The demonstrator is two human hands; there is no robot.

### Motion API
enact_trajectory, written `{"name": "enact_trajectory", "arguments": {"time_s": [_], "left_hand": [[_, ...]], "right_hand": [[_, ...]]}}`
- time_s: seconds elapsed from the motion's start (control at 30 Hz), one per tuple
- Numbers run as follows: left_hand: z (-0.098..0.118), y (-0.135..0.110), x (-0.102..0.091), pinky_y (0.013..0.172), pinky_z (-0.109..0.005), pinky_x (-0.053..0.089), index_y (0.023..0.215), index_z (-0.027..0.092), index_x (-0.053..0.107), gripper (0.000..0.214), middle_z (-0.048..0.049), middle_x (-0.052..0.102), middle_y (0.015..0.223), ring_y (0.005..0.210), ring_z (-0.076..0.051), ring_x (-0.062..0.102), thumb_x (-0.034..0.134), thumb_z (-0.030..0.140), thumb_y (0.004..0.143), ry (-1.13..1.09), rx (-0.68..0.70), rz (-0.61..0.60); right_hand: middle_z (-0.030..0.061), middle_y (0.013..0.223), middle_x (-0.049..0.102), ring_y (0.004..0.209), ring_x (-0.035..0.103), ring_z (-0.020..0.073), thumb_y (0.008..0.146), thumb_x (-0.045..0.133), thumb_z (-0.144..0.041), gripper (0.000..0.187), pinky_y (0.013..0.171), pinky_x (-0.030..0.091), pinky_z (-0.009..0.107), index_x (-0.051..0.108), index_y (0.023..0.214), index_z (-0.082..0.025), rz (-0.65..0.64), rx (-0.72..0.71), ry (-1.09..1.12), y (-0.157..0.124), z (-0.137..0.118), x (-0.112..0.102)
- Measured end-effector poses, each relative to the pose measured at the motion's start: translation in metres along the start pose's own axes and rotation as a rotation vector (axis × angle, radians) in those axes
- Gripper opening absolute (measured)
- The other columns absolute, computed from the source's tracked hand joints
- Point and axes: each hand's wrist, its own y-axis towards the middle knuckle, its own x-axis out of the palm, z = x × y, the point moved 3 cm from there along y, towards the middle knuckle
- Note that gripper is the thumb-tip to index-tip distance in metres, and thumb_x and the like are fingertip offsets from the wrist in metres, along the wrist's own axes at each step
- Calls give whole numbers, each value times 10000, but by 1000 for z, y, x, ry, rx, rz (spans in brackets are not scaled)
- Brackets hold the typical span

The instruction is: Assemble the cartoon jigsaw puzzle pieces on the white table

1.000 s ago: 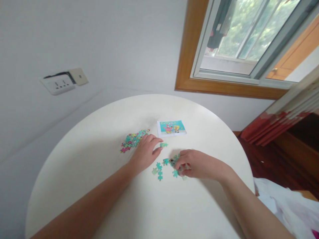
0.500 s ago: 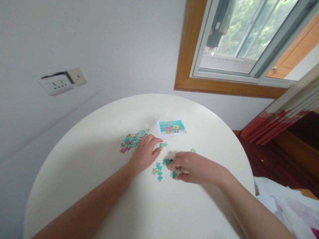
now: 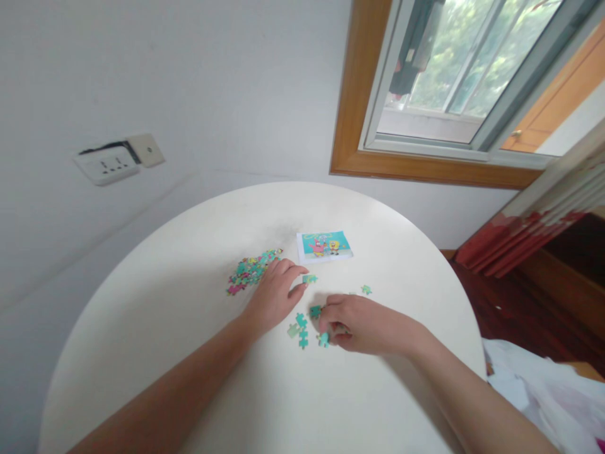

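My left hand rests palm down on the round white table, fingers loosely curled, thumb close to a single teal puzzle piece. Just left of it lies a pile of puzzle pieces. My right hand is closed in a pinch over a small cluster of teal pieces, its fingertips on one teal piece. Another loose piece lies behind that hand. A small picture card with cartoon figures lies beyond both hands.
The table stands against a white wall with a power socket. A wood-framed window is at the upper right, a red and cream curtain beside it. White cloth lies at the lower right.
My right hand has slid leftward along the table toward the cluster of teal pieces, uncovering a loose piece behind it. My left hand has stayed in place.
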Motion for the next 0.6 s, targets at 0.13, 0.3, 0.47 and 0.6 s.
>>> {"name": "enact_trajectory", "arguments": {"time_s": [0.13, 0.3, 0.47, 0.6], "left_hand": [[0, 0, 0, 915, -419, 422, 1065, 188, 616, 205, -76, 569, 997, 996, -253, 516, 542, 215, 875, -4, 1, -8], [-1, 0, 1, 912, -419, 422, 1056, 199, 626, 206, -72, 573, 985, 993, -256, 517, 552, 220, 865, -17, 5, 7], [-3, 1, 2, 906, -419, 420, 1060, 204, 629, 214, -70, 585, 976, 975, -254, 529, 538, 230, 867, -28, 17, 4], [-5, 1, 3, 903, -425, 419, 1065, 199, 615, 216, -73, 580, 981, 969, -255, 529, 522, 244, 876, -18, 30, 8]], "right_hand": [[52, 957, 605, 829, 603, 143, 751, 545, -28, 288, 777, 447, 237, 675, 953, -186, 26, -37, 33, 1, 0, 1], [35, 934, 613, 733, 573, 113, 796, 523, -65, 329, 699, 448, 223, 671, 1049, -214, 175, 49, 99, -11, 13, -23], [56, 863, 643, 725, 563, 138, 796, 487, -66, 278, 708, 431, 258, 696, 941, -177, 422, 411, -101, -33, 58, -54], [62, 849, 670, 723, 584, 155, 782, 514, -106, 254, 679, 421, 259, 722, 911, -174, 339, 585, -154, -43, 88, -53]]}}
